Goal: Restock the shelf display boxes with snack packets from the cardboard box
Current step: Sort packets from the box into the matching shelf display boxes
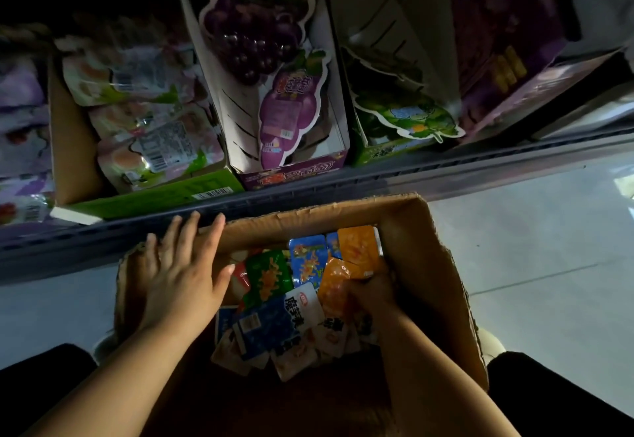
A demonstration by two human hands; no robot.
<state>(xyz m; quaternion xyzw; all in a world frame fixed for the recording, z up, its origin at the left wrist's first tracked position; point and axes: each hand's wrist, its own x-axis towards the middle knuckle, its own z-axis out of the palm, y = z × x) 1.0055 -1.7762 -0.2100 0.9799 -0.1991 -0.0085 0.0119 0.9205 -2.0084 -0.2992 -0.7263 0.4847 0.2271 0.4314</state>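
A brown cardboard box stands on the floor below the shelf, holding several snack packets in orange, blue, green and white-blue. My left hand lies flat with straight fingers on the box's far left corner flap. My right hand reaches down inside the box, its fingers curled round orange packets. On the shelf above stand a purple grape display box with one grape-shaped pack, a green display box and a carton of peach pouches.
The dark shelf rail runs across just beyond the cardboard box. Pale tiled floor lies to the right. More purple packs sit at the far left of the shelf, and a purple carton at the far right.
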